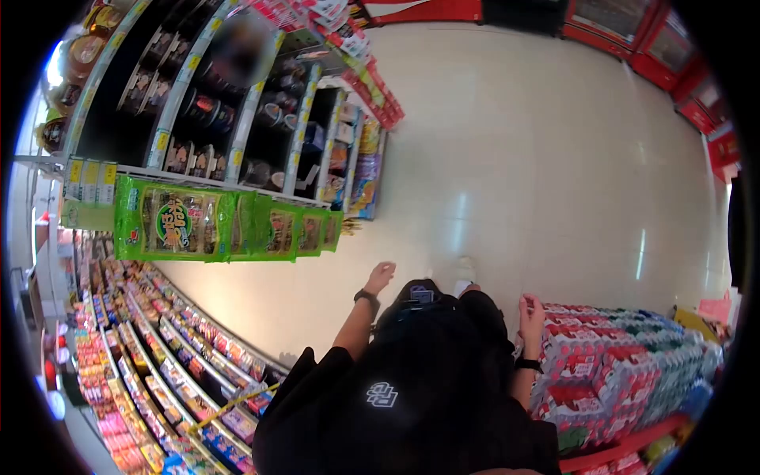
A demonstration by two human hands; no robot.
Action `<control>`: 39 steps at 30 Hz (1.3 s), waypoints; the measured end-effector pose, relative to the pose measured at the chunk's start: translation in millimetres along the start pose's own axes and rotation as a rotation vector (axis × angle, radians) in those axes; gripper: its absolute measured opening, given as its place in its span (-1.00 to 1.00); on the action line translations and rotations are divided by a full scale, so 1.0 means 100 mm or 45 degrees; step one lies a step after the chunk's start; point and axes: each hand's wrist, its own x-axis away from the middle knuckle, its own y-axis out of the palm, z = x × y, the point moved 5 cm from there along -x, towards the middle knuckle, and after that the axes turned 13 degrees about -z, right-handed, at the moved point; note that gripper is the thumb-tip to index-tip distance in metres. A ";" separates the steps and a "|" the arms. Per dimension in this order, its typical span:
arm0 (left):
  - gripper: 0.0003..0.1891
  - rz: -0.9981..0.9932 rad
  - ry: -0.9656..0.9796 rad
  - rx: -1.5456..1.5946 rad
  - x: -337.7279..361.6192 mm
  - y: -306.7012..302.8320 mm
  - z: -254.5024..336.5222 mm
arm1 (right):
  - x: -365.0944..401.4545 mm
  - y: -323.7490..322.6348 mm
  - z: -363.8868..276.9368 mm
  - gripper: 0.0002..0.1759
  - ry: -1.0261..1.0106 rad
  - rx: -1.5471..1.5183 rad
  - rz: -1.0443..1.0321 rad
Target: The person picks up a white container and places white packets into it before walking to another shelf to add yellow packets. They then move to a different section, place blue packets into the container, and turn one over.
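My left hand (381, 276) hangs in front of my body over the pale floor, with a dark band on its wrist. Its fingers look loosely curled together, and whether anything is in them is too small to tell. On the other side, my right hand (531, 310) is beside stacked shrink-wrapped drink packs (571, 358); its fingers are bent, and no object shows in them. It also has a dark wristband. Green snack packets (180, 219) hang from the shelf end, up and left of my left hand.
Shelves with cups and jars (207, 111) rise at the upper left. Long shelves of colourful packages (170, 356) curve along the lower left. Red coolers (606, 28) line the far side of the tiled floor (507, 158). A light shoe (465, 273) shows below me.
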 end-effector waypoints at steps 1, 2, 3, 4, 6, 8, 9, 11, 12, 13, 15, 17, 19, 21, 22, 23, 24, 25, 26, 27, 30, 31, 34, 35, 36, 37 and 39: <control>-0.45 0.021 0.016 0.019 -0.03 0.00 0.12 | -0.15 -0.01 -0.01 -0.72 -0.025 0.022 -0.055; -0.44 0.037 0.034 0.040 0.01 -0.01 0.17 | -0.31 -0.03 -0.05 -0.72 -0.048 0.046 -0.106; -0.44 0.072 0.030 0.016 0.10 -0.04 0.16 | -0.47 -0.06 -0.09 -0.72 -0.077 0.074 -0.150; -0.44 0.103 0.036 -0.007 0.13 -0.06 0.19 | -0.63 -0.08 -0.15 -0.72 -0.126 0.133 -0.162; -0.44 0.160 0.029 -0.018 0.12 -0.14 0.19 | -0.97 -0.12 -0.23 -0.72 -0.119 0.101 -0.218; -0.44 0.210 -0.017 0.010 0.22 -0.21 -0.02 | -1.27 -0.09 -0.35 -0.72 -0.157 0.114 -0.258; -0.44 0.204 -0.093 0.021 0.24 -0.23 -0.16 | -1.39 -0.09 -0.45 -0.72 -0.194 0.145 -0.266; -0.43 0.169 -0.237 0.037 0.24 -0.22 -0.35 | -1.61 -0.08 -0.64 -0.72 -0.221 0.155 -0.268; -0.43 0.162 -0.317 0.070 0.22 -0.18 -0.41 | -1.68 -0.06 -0.75 -0.72 -0.213 0.134 -0.266; -0.43 0.152 -0.396 0.101 0.21 -0.15 -0.45 | -1.74 -0.03 -0.84 -0.72 -0.202 0.114 -0.259; -0.44 0.086 -0.460 0.140 0.13 -0.12 -0.48 | -1.83 0.06 -0.94 -0.72 -0.207 0.151 -0.264; -0.43 0.030 -0.518 0.196 -0.03 -0.13 -0.44 | -1.96 0.19 -1.07 -0.72 -0.196 0.193 -0.282; -0.43 0.058 -0.484 0.282 -0.31 -0.22 -0.37 | -2.05 0.35 -1.10 -0.73 -0.160 0.242 -0.314; -0.46 0.089 -0.386 0.404 -0.56 -0.31 -0.21 | -2.18 0.54 -1.30 -0.75 -0.189 0.282 -0.357; -0.48 0.131 -0.349 0.429 -0.68 -0.37 -0.10 | -2.25 0.65 -1.41 -0.75 -0.187 0.311 -0.394; -0.50 0.177 -0.317 0.454 -0.75 -0.45 0.07 | -2.32 0.77 -1.53 -0.75 -0.182 0.338 -0.436; -0.51 0.208 -0.252 0.476 -0.86 -0.53 0.17 | -2.44 0.91 -1.59 -0.74 -0.201 0.334 -0.499; -0.52 0.243 -0.188 0.497 -0.96 -0.62 0.27 | -2.57 1.08 -1.65 -0.74 -0.220 0.331 -0.565; -0.53 0.324 -0.156 0.535 -0.99 -0.69 0.42 | -2.69 1.22 -1.73 -0.73 -0.237 0.326 -0.634; -0.53 0.349 -0.128 0.549 -1.06 -0.74 0.43 | -2.80 1.35 -1.90 -0.73 -0.268 0.362 -0.698; -0.52 0.409 -0.052 0.559 -1.18 -0.93 0.42 | -3.13 1.81 -2.41 -0.72 -0.323 0.429 -0.896; -0.52 0.421 -0.082 0.592 -1.19 -0.97 0.38 | -3.26 1.93 -2.55 -0.71 -0.372 0.427 -0.915; -0.52 0.492 -0.245 0.716 -1.21 -1.09 0.14 | -3.68 2.28 -2.91 -0.71 -0.475 0.468 -0.969; -0.48 0.467 -0.259 0.763 -1.16 -1.08 0.08 | -3.77 2.36 -3.03 -0.71 -0.474 0.496 -0.967; -0.46 0.453 -0.299 0.830 -1.11 -1.05 0.04 | -3.86 2.43 -3.11 -0.72 -0.473 0.519 -0.961; -0.45 0.438 -0.336 0.892 -1.07 -1.01 0.01 | -3.92 2.51 -3.17 -0.72 -0.512 0.485 -0.983; -0.44 0.444 -0.371 0.976 -0.99 -0.96 0.06 | -3.99 2.64 -3.30 -0.71 -0.571 0.531 -1.057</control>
